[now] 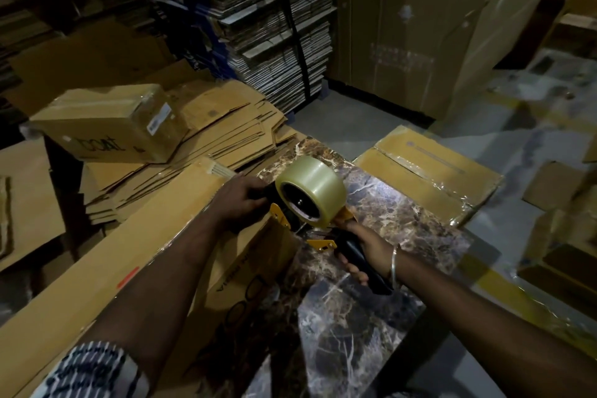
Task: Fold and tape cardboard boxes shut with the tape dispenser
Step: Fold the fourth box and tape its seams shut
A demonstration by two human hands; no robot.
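On the marbled tabletop [371,317], the tape dispenser [310,200] is held at the long cardboard box's [135,242] end; its black handle is gripped by curled right-hand [361,252] fingers, its front by left-hand [240,200] fingers.

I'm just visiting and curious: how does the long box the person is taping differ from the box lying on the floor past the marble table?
The long box is narrow and stretched out, resting on the marble table; the floor box is shorter and wider, lying on the floor. The left hand rests on the long box while the right hand holds the tape dispenser at its end; nobody touches the floor box, whose seam is already taped. Both are brown cardboard.
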